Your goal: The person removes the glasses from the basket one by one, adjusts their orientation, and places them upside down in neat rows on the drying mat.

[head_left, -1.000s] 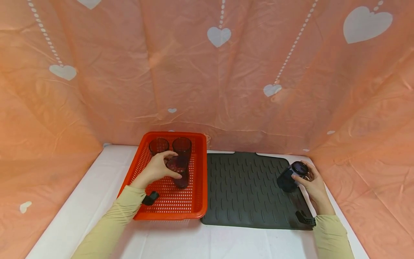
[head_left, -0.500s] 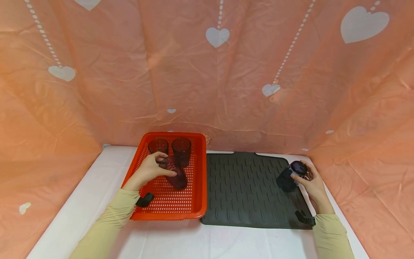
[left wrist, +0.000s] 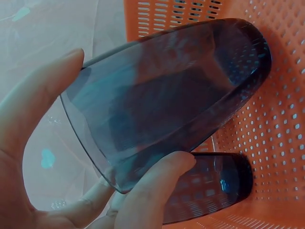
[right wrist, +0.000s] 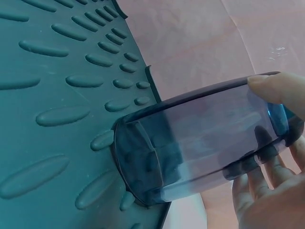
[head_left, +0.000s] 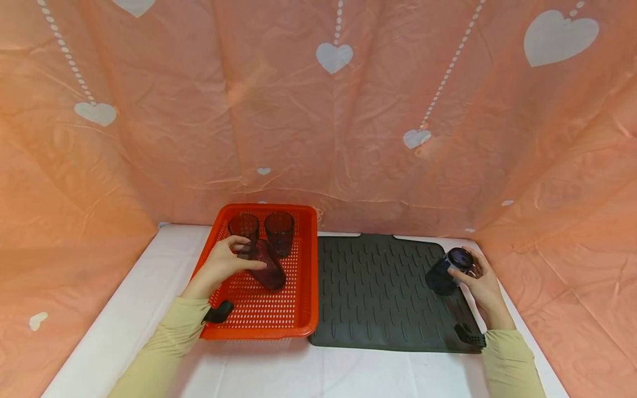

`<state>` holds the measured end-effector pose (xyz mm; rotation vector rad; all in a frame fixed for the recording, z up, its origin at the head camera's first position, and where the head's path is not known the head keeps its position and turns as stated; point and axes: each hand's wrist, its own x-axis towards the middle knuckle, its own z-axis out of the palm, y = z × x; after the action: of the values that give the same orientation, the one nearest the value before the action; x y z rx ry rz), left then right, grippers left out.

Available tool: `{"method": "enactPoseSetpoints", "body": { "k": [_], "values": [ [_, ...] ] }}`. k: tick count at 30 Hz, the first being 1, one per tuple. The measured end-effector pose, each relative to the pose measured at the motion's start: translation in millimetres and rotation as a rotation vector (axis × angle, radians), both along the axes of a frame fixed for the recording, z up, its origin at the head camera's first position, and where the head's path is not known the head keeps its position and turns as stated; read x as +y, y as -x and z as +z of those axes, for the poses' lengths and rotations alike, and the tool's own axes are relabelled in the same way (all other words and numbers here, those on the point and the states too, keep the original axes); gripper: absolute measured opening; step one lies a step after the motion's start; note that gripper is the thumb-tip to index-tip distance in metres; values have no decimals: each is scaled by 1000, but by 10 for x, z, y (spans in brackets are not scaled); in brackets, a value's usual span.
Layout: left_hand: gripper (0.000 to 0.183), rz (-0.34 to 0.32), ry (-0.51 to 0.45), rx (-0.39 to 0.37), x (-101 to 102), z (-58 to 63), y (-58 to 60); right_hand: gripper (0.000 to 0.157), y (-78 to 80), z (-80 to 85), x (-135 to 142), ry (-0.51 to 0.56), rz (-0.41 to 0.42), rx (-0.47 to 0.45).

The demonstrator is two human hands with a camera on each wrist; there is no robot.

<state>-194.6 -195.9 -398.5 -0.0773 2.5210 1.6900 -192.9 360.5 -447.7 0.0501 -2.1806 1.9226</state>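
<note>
My left hand (head_left: 217, 267) grips a dark, see-through drinking glass (head_left: 271, 270) near its rim, thumb on one side and fingers on the other. The glass tilts inside the orange perforated basket (head_left: 313, 298), its base toward the lower right. Behind it in the basket stand two similar glasses, a back left glass (head_left: 244, 221) and a back right glass (head_left: 280, 229); the left one is partly hidden by my fingers. At the right, my right hand (head_left: 484, 287) holds another tinted glass (right wrist: 205, 138) near its base. That glass is upside down, its rim on the dark ribbed mat (head_left: 378, 293).
The basket and the mat lie side by side on a white-covered table (head_left: 348, 373). An orange curtain (head_left: 368, 138) with pale hearts rises behind and along both sides. A black wrist strap (head_left: 219, 312) sits at the left cuff.
My left hand has drawn left and a little toward me, its fingers around the front glass, which now leans more, rim to the left. The right hand and its glass stay put.
</note>
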Motion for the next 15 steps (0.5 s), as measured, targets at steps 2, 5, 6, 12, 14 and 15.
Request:
{"method": "enactPoseSetpoints", "body": {
  "k": [2,5,6,12,14,15],
  "values": [
    [84,9,-21,-1,-4,12,-19,62,-12,10,-7,-10,1,-4],
    [83,26,-57,6,-3,35,-47,63,-23,20,-12,-36,-1,-9],
    [83,28,-69,12,-1,42,-55,63,-25,21,-12,-41,-1,-11],
    [81,40,-110,37,17,65,-91,61,-18,2,1,-42,-5,-1],
    [81,46,-129,37,12,72,-101,61,-14,-4,4,-37,-5,2],
    [80,52,-136,37,8,78,-107,61,-15,-6,5,-42,-5,2]
  ]
}}
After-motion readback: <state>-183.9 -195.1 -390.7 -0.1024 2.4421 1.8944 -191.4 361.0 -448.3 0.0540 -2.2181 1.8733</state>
